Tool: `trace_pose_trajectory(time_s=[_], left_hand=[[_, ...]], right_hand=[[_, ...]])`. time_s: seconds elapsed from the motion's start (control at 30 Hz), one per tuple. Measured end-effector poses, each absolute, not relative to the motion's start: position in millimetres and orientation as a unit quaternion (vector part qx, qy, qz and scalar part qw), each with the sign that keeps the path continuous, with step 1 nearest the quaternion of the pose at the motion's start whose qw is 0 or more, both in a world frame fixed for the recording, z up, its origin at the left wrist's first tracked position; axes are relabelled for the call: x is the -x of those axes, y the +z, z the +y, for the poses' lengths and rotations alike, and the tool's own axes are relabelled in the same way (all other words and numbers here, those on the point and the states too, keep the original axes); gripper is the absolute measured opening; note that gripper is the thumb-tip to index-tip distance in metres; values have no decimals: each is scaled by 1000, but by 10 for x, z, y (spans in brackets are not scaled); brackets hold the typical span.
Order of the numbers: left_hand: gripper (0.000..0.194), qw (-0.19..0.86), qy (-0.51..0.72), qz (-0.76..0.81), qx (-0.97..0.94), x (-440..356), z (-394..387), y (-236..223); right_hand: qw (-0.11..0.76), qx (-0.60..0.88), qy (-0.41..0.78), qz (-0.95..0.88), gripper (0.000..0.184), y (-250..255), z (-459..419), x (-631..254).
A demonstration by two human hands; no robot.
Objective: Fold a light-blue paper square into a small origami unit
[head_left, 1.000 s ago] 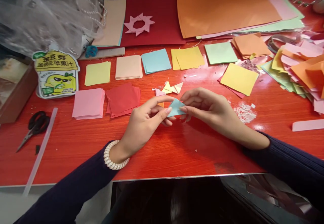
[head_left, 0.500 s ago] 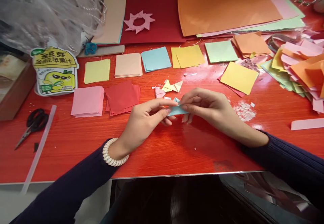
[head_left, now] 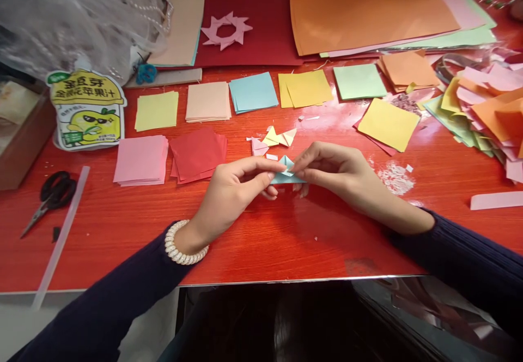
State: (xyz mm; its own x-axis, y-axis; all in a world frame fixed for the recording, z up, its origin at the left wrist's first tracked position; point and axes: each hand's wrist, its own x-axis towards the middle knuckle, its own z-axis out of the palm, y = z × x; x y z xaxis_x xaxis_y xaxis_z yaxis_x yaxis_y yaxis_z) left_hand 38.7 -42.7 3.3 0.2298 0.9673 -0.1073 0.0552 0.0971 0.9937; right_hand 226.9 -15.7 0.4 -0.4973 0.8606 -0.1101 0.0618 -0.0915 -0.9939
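A small piece of folded light-blue paper (head_left: 286,178) is held above the red table, its upper part peaked like a triangle. My left hand (head_left: 241,185) pinches its left end between thumb and index finger. On the right end my right hand (head_left: 333,168) does the same, fingertips close to the peak. My other fingers curl behind the paper and are partly hidden. Just beyond lie small folded paper pieces: a pink one (head_left: 259,146), a yellow one (head_left: 271,137) and a pale two-toned one (head_left: 288,137).
Stacks of square paper, such as red (head_left: 199,155), pink (head_left: 141,160) and blue (head_left: 254,92), line the table (head_left: 261,247). Scissors (head_left: 57,190) and a translucent strip (head_left: 61,236) lie left. A pink paper ring (head_left: 212,34) rests at the back; cut paper (head_left: 496,114) heaps right.
The blue paper's upper part has opened into a clearer triangular peak between my fingertips. Both hands keep their pinch in nearly the same place, and the view has shifted slightly.
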Motion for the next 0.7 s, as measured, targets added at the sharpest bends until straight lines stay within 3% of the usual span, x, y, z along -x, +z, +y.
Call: trace_pose_trajectory(time_s=[0.3, 0.47, 0.7], left_hand=[[17, 497, 402, 482, -599, -383, -463, 34], [18, 502, 384, 484, -605, -383, -463, 43], [16, 548, 378, 477, -574, -404, -438, 52]], right_hand=[[274, 374, 759, -457, 18, 17, -143, -2239], [252, 376, 744, -491, 26, 17, -150, -2259], [251, 401, 708, -524, 22, 11, -147, -2275]])
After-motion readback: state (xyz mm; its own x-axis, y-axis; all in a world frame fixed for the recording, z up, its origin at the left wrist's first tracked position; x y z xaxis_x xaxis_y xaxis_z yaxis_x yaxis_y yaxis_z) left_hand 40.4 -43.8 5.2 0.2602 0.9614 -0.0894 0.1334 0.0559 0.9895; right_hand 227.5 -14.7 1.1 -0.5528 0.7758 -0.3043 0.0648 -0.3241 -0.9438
